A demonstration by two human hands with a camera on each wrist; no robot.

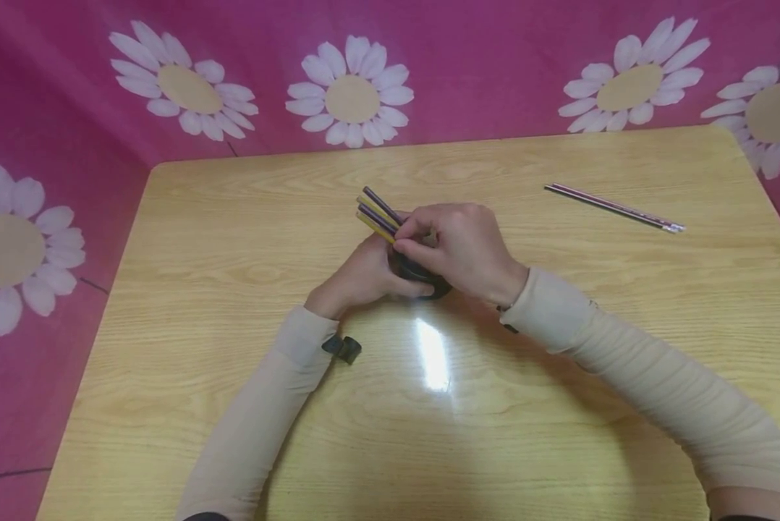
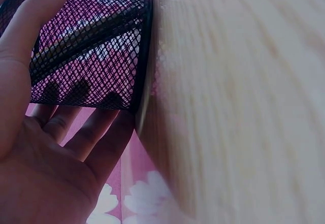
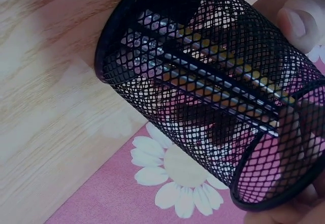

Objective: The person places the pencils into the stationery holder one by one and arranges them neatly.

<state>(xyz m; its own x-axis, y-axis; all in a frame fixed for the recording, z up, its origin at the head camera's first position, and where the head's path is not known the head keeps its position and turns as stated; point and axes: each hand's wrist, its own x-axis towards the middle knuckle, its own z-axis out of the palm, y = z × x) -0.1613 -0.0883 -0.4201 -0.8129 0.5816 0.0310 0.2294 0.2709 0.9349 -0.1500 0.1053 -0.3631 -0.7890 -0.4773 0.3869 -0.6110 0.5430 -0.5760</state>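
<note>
A black mesh pencil cup stands on the table, its base on the wood in the left wrist view. My left hand holds it from the left, thumb on the near side and fingers around the far side. Several yellow and dark pencils lean out over the cup's left rim. At the mouth, my right hand pinches pencils between thumb and forefinger; how many is hidden. Through the mesh in the right wrist view, pencil ends sit near the cup's base.
Two more pencils, one dark and one reddish striped, lie side by side at the table's back right. Pink cloth with white daisies hangs behind and left of the wooden table. A bright light reflection shows in front of the cup.
</note>
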